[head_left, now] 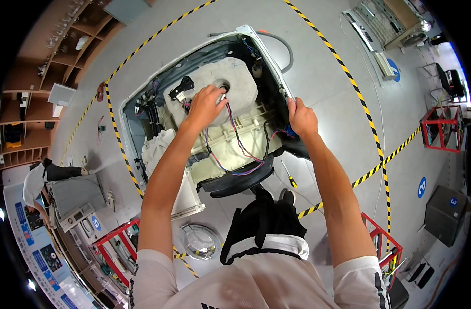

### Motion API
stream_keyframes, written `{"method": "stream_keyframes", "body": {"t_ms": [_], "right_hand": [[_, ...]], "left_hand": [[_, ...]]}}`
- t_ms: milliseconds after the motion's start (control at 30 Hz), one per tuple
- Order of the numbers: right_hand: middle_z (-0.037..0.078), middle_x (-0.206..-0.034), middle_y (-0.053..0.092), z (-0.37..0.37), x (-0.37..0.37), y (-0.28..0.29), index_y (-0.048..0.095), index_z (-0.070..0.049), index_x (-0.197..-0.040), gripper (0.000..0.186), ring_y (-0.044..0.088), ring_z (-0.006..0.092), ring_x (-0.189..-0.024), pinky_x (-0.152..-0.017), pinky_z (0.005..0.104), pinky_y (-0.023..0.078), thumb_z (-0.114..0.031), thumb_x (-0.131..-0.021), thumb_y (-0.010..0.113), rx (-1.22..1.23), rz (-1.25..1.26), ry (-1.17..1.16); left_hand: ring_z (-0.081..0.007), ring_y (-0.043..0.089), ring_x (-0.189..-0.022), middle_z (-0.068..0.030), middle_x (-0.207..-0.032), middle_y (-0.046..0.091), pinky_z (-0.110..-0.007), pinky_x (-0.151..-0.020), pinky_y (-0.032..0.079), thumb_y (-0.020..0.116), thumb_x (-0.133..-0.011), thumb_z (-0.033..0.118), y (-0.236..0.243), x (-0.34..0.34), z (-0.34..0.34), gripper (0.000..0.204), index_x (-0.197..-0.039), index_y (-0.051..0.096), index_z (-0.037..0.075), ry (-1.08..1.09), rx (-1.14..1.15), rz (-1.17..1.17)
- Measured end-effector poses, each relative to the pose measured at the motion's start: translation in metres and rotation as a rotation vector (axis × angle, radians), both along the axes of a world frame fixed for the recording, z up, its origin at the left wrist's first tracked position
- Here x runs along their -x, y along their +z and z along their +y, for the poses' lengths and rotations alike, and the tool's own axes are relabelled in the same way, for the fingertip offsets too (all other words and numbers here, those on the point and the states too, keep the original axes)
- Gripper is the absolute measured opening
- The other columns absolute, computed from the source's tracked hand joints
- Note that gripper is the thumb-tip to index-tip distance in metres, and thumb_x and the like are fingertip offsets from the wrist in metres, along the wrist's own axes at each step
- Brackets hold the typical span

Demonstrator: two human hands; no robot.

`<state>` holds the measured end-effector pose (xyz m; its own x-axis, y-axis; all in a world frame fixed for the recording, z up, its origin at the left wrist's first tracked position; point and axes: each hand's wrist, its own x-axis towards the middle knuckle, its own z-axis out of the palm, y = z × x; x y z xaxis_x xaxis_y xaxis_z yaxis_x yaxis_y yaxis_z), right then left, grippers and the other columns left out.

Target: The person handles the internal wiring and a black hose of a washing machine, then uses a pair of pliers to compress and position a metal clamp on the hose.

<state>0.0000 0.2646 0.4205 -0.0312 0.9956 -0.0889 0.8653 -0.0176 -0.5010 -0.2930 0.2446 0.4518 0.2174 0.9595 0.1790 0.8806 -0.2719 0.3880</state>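
An opened washing machine cabinet stands in front of me, its white metal rim around the inner parts. Inside lies a pale grey concrete counterweight with a dark round hole. My left hand is over the counterweight, fingers pinched at the hole's near edge around a small shiny piece that I cannot make out. Red and blue wires run from beneath that hand across the cream plastic tub. My right hand grips the cabinet's right rim, its fingertips on the edge.
A screwdriver with a yellow and black handle lies on the floor near my foot. The round glass door is at lower left. Red tool carts stand on both sides. Another person works at far left. A grey hose lies beyond.
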Motion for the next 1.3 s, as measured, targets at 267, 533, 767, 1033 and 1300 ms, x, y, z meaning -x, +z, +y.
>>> {"method": "stream_keyframes", "body": {"t_ms": [267,533,767,1033,1300], "right_hand": [[0.024,-0.076,0.062,0.002,-0.001,-0.002,0.056,-0.008,-0.097,0.042,0.059,0.0451,-0.075,-0.068,0.0516,0.047,-0.044,-0.092,0.036,0.005,0.012,0.002],[0.027,-0.081,0.062,0.002,-0.001,-0.005,0.056,-0.009,-0.098,0.045,0.058,0.0469,-0.08,-0.073,0.0531,0.046,-0.047,-0.092,0.034,0.008,-0.007,0.013],[0.027,-0.087,0.062,0.009,-0.006,-0.014,0.056,-0.008,-0.099,0.049,0.058,0.0463,-0.086,-0.077,0.0523,0.045,-0.049,-0.092,0.031,0.025,-0.067,0.042],[0.023,-0.108,0.059,0.015,-0.004,-0.019,0.055,-0.009,-0.112,0.059,0.053,0.0427,-0.105,-0.09,0.049,0.041,-0.055,-0.089,0.027,0.073,-0.069,0.084],[0.019,-0.119,0.055,0.005,-0.008,-0.014,0.047,-0.013,-0.128,0.073,0.05,0.0378,-0.113,-0.093,0.0454,0.039,-0.068,-0.083,0.029,-0.11,0.031,0.103]], "left_hand": [[-0.0292,0.048,-0.108,-0.0116,-0.114,0.052,-0.039,-0.092,0.037,0.071,-0.071,0.023,0.02,-0.004,-0.021,0.055,-0.119,0.051,0.006,-0.151,-0.046,0.087],[-0.0312,0.044,-0.114,-0.0131,-0.121,0.048,-0.041,-0.095,0.034,0.073,-0.068,0.024,0.026,-0.006,-0.059,0.063,-0.123,0.047,0.006,-0.107,-0.049,0.139],[-0.0297,0.045,-0.115,-0.0112,-0.117,0.053,-0.04,-0.098,0.034,0.071,-0.071,0.012,0.067,-0.022,-0.147,0.045,-0.112,0.056,0.004,0.094,-0.147,0.059],[-0.0303,0.052,-0.106,-0.012,-0.11,0.057,-0.037,-0.09,0.042,0.065,-0.073,0.001,0.049,-0.07,-0.356,0.031,-0.103,0.059,0.004,0.395,0.009,-0.132],[-0.0296,0.053,-0.103,-0.0125,-0.11,0.056,-0.036,-0.089,0.043,0.064,-0.076,0.004,0.012,-0.128,-0.486,0.025,-0.101,0.059,0.001,0.541,0.276,-0.303]]}}
